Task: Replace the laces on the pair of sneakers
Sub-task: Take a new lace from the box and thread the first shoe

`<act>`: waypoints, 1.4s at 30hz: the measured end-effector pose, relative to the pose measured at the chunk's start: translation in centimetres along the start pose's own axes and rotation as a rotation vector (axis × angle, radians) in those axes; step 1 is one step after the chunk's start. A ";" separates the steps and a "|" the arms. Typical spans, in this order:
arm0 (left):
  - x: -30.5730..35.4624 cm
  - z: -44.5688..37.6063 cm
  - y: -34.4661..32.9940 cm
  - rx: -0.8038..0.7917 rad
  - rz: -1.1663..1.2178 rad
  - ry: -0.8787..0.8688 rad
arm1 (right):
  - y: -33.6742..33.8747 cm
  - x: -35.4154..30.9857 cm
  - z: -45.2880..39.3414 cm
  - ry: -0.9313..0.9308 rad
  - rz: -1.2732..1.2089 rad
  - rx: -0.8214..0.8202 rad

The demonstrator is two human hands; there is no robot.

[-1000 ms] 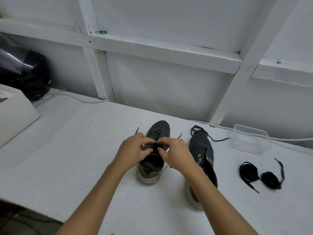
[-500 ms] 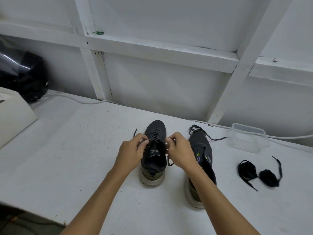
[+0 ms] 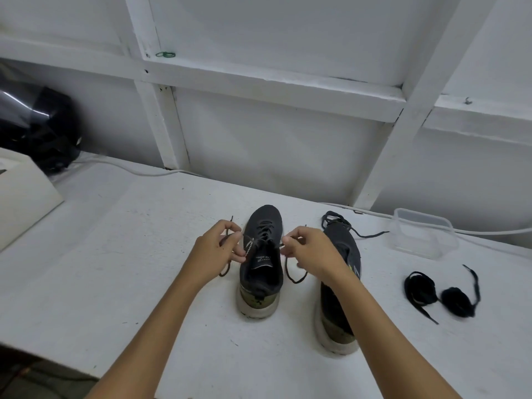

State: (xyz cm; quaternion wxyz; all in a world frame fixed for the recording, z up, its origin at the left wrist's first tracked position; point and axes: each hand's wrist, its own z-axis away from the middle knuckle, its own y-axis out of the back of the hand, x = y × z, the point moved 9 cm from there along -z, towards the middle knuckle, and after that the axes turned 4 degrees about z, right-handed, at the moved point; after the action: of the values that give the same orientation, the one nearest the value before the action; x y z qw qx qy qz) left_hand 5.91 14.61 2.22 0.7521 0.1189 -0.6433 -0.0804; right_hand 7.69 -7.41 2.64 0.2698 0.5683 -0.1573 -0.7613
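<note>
Two dark sneakers with pale soles stand toe-away on the white table [image 3: 121,283]. The left sneaker [image 3: 261,272] is laced with a dark lace [image 3: 263,233]. My left hand [image 3: 214,251] pinches the lace's left end beside the shoe, and my right hand [image 3: 312,251] pinches its right end; a loop of lace [image 3: 293,276] hangs below the right hand. The right sneaker [image 3: 339,283] lies partly under my right forearm, with a loose lace [image 3: 357,233] at its toe. Two bundled black laces [image 3: 440,295] lie to the right.
A clear plastic container [image 3: 423,236] sits at the back right. A white cable [image 3: 138,169] runs along the wall. A black helmet [image 3: 40,125] and a white box [image 3: 23,197] occupy the far left. The table's near edge [image 3: 57,367] is at bottom left.
My hands have moved apart from over the shoe's tongue to either side, each drawing a lace end outward. The view has shifted slightly.
</note>
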 end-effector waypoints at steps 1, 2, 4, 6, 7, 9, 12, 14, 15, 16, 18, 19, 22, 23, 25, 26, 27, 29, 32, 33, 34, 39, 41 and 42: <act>0.0 -0.3 0.7 0.037 -0.057 -0.018 | 1.0 -0.3 -0.3 0.052 0.177 0.056; 0.1 -0.6 1.5 0.103 -0.149 -0.044 | 1.9 -0.7 -0.5 0.095 0.358 0.132; 0.7 -0.5 3.0 0.261 -0.321 -0.110 | 3.3 -1.3 -0.4 0.125 0.531 0.296; 1.5 0.3 3.4 0.360 -0.365 -0.169 | 3.7 -1.7 0.5 0.094 0.459 0.360; 1.5 0.6 3.0 0.346 -0.345 -0.173 | 3.1 -1.6 0.7 0.076 0.402 0.308; 1.2 1.2 0.8 0.200 -0.298 -0.163 | 0.6 -1.4 1.2 0.038 0.325 0.106; 0.9 1.7 -1.8 0.079 -0.313 -0.183 | -1.8 -1.3 1.9 0.012 0.354 -0.002; 1.0 1.3 -2.2 0.116 -0.348 -0.222 | -1.8 -1.2 1.8 0.021 0.333 0.069; 1.2 1.1 -2.3 0.142 -0.376 -0.255 | -1.8 -0.9 1.8 0.022 0.301 0.096; 1.5 1.1 -2.4 0.160 -0.401 -0.287 | -1.8 -0.7 1.9 0.022 0.272 0.112; 1.9 1.2 -2.8 0.181 -0.451 -0.350 | -1.9 -0.3 2.0 0.028 0.253 0.124; 2.1 1.4 -3.0 0.182 -0.480 -0.378 | -1.9 -0.2 2.0 0.036 0.242 0.131; 2.1 1.5 -3.8 0.120 -0.493 -0.397 | -1.7 0.0 2.0 0.051 0.199 0.160; 2.0 1.5 -4.0 0.088 -0.470 -0.380 | -1.7 0.1 1.9 0.051 0.187 0.169; 1.7 1.3 -4.3 0.011 -0.400 -0.329 | -1.7 0.4 1.9 0.045 0.157 0.185; 1.5 1.2 -4.4 -0.033 -0.354 -0.297 | -1.6 0.5 1.9 0.044 0.147 0.200; 1.4 1.2 -4.4 -0.075 -0.298 -0.260 | -1.5 0.6 1.8 0.044 0.137 0.214; 0.9 1.0 -4.2 -0.132 -0.185 -0.184 | -1.4 0.8 2.0 0.046 0.104 0.223; 0.2 0.9 -3.5 -0.130 -0.114 -0.122 | -1.7 0.3 2.3 0.090 0.083 0.219; 0.1 0.9 -3.4 -0.110 -0.110 -0.120 | -1.8 -0.1 2.3 0.121 0.101 0.229; 0.1 0.9 -3.3 -0.089 -0.106 -0.125 | -1.8 -0.7 2.3 0.160 0.122 0.245; 0.0 1.2 -2.9 0.004 -0.160 -0.179 | -2.2 -2.1 2.0 0.253 0.089 0.255; -0.1 1.2 -2.8 0.020 -0.182 -0.185 | -2.3 -1.2 1.8 0.204 0.010 0.228; 0.0 1.2 -2.8 0.032 -0.194 -0.189 | -2.3 -0.6 1.7 0.161 -0.072 0.192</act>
State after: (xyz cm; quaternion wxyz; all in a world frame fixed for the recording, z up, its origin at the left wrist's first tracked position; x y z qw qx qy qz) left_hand 4.86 11.88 1.56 0.6749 0.1842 -0.6980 -0.1532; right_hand 5.70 -5.31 2.31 0.1983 0.6561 -0.1868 -0.7038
